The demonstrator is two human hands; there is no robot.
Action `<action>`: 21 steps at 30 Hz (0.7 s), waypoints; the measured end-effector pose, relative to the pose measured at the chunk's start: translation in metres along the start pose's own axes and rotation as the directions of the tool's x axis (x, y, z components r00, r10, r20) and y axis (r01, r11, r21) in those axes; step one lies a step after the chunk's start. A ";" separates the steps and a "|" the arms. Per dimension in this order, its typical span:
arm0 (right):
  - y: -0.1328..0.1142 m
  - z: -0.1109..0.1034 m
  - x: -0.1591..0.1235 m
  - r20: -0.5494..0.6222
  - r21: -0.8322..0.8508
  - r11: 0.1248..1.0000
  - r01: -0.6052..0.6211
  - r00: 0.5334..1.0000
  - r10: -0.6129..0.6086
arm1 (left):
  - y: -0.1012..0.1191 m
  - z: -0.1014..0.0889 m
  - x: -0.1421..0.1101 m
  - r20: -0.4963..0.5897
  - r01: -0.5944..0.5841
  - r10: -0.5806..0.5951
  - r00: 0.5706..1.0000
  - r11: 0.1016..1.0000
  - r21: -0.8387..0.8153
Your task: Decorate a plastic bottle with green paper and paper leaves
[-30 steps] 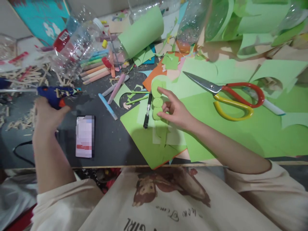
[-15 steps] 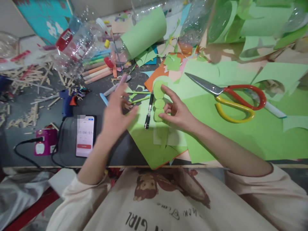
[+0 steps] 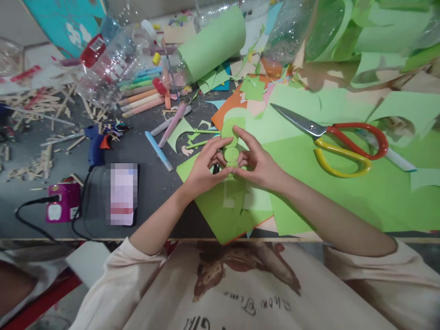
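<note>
A green paper cutout of joined rounded shapes is held between my two hands above the paper. My left hand pinches its left side, thumb at the lower round and fingers near the upper part. On the right edge, my right hand grips it with thumb below and index finger at the top round. A black pen lies beneath, mostly hidden by my left hand. Under both hands spread sheets of green paper.
Large scissors with red and yellow handles lie open at right. To the left are a phone, a blue glue gun, a purple box with a cable, and chalk-like sticks. Plastic bottles and a green paper tube stand behind.
My left hand has moved right from above the table and now grips the cutout's left side. My right hand keeps its hold. The pen has become mostly covered.
</note>
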State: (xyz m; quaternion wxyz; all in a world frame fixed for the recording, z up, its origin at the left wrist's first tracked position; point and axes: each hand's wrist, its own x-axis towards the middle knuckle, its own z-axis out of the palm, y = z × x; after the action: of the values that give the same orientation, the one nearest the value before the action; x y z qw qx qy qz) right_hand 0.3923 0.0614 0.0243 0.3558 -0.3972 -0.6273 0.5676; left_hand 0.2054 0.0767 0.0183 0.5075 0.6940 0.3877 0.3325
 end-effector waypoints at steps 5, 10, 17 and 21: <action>0.009 -0.007 -0.001 -0.035 -0.087 0.992 0.091 0.995 -0.094 | -0.011 -0.002 0.000 -0.085 -0.090 0.096 0.992 0.993 0.074; -0.026 -0.041 0.053 -0.165 -0.478 0.874 0.084 0.969 -0.184 | -0.027 -0.002 0.004 -0.219 -0.130 0.161 0.962 0.980 0.149; -0.065 -0.044 0.173 0.076 -0.964 0.243 0.105 0.990 -0.123 | -0.033 -0.008 0.007 -0.347 -0.146 0.223 0.911 0.961 0.234; -0.052 -0.041 0.201 0.066 -0.991 0.113 0.076 0.993 -0.093 | -0.037 -0.020 0.010 -0.444 -0.119 0.221 0.868 0.962 0.247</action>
State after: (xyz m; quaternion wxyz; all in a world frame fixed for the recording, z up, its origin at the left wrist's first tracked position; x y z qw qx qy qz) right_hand 0.3372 0.2583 0.0791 0.0381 -0.5004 -0.8648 -0.0156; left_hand 0.1858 0.1010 -0.0111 0.2910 0.6749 0.4687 0.4901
